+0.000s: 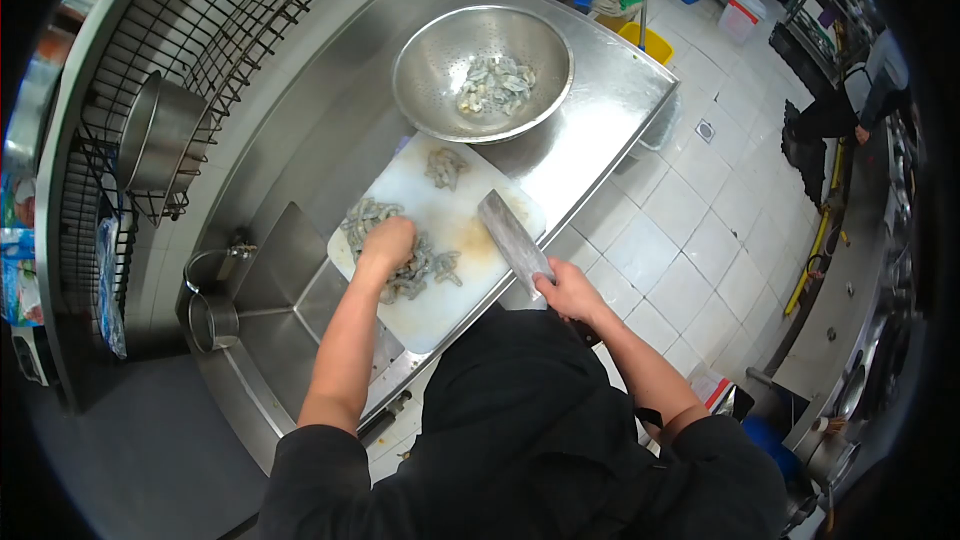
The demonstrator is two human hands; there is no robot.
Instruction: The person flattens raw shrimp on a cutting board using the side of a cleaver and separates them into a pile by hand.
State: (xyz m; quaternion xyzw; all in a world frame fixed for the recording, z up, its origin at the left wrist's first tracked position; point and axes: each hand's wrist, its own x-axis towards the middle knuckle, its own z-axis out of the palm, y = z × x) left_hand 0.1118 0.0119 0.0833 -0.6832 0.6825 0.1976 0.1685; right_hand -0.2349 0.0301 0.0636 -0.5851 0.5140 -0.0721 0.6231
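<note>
A pile of raw grey shrimp (432, 262) lies on the white cutting board (420, 325). My left hand (390, 242) reaches into this pile with its fingers curled down around shrimp; the fingertips are hidden. My right hand (572, 292) is closed round the handle of a cleaver (510, 235), whose wide blade lies over the board's right side. A smaller group of shrimp (446, 168) sits near the board's far end. Behind the board stands a steel colander (425, 90) with more shrimp (497, 86) in it.
The board rests on a steel counter (590, 90) beside a sink (262, 305). A wire shelf (240, 15) with a steel pot (165, 135) runs along the left. At the far right of the tiled floor (690, 205), another person (880, 75) stands.
</note>
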